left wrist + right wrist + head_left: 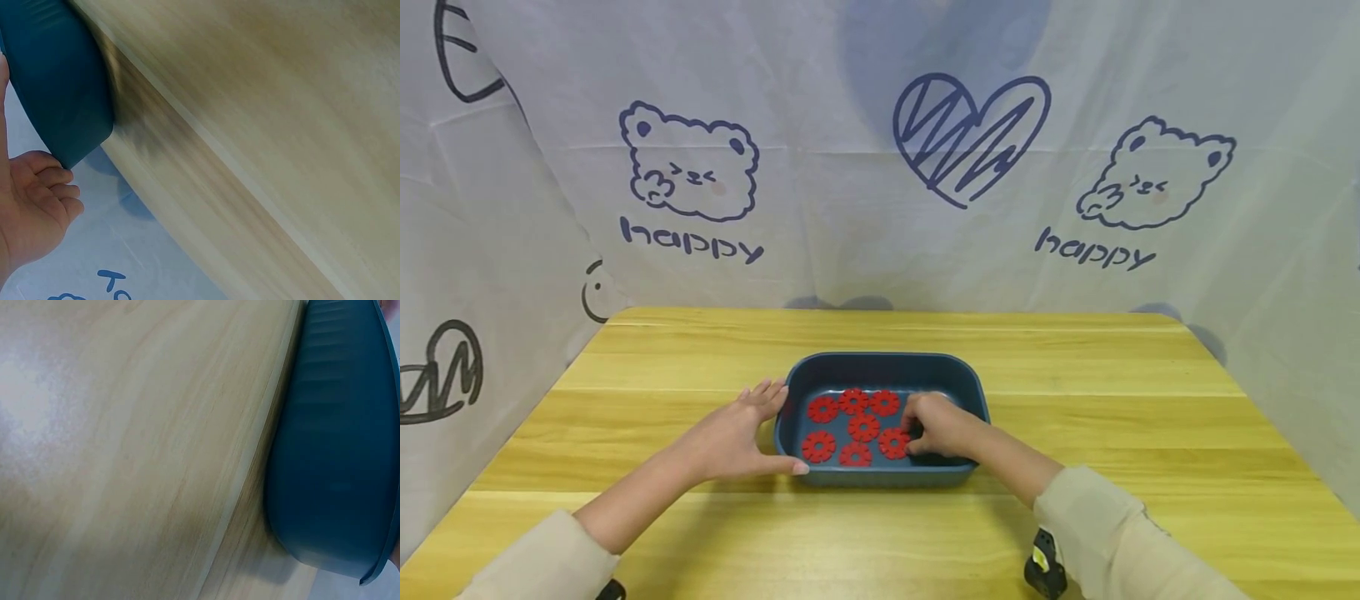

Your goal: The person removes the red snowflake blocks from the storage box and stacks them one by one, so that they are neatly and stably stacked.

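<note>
A dark blue rectangular basin (880, 477) sits on the table with several red notched plastic discs (863, 427) lying flat inside it. My left hand (730, 437) rests at the basin's left end, its fingers extended along the rim and the thumb on the front edge. In the left wrist view, the fingers of the left hand (37, 206) touch a corner of the basin (59, 81). Inside the basin's right part, my right hand (943, 427) has curled fingers and pinches the edge of the rightmost red disc (892, 443). The right wrist view shows mostly the basin's outer wall (337, 456).
The basin stands on a yellow wood-grain table (700, 533). Behind and beside the table hangs a white cloth (835, 208) with bear and heart drawings. A dark strapped device (1045, 567) is by the right sleeve.
</note>
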{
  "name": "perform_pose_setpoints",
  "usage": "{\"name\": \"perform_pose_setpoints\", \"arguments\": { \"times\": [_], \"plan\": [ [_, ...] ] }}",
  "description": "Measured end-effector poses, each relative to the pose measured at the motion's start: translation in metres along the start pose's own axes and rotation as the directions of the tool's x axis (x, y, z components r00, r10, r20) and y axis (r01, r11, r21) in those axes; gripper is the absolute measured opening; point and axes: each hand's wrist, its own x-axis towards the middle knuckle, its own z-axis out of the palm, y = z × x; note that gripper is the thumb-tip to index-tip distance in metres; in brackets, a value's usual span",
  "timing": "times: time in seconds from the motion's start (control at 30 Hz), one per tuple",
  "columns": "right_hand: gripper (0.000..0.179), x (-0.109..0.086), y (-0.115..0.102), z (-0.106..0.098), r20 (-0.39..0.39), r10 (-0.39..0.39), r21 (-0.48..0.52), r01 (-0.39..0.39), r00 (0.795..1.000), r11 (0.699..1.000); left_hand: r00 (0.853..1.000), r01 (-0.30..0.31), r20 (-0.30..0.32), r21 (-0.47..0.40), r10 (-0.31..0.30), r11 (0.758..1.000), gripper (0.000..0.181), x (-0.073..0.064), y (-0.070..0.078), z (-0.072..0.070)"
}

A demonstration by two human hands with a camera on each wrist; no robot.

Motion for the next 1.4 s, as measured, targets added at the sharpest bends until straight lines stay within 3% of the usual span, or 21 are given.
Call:
{"name": "perform_pose_setpoints", "arguments": {
  "times": [0.23, 0.57, 0.87, 1.4],
  "plan": [
    [0.016, -0.001, 0.000, 0.000, 0.002, 0.017, 0.002, -0.017, 1.000, 1.000, 1.000, -0.003, -0.002, -0.001, 0.003, 1.000, 0.104, 0.000, 0.000, 0.001],
    [0.012, -0.005, -0.004, 0.000, -0.043, -0.115, -0.100, 0.110, 0.992, 0.989, 1.000, -0.003, -0.009, 0.004, 0.003, 1.000, 0.104, 0.000, 0.000, 0.002],
    [0.009, -0.011, -0.008, -0.004, -0.124, -0.131, -0.141, 0.113, 0.984, 0.983, 1.000, -0.003, -0.019, -0.004, 0.003, 1.000, 0.103, -0.001, 0.000, 0.003],
    [0.015, -0.024, -0.006, -0.011, -0.288, -0.185, -0.142, 0.150, 0.940, 0.979, 1.000, 0.005, -0.018, -0.010, -0.005, 1.000, 0.105, -0.001, -0.001, 0.002]
  ]
}}
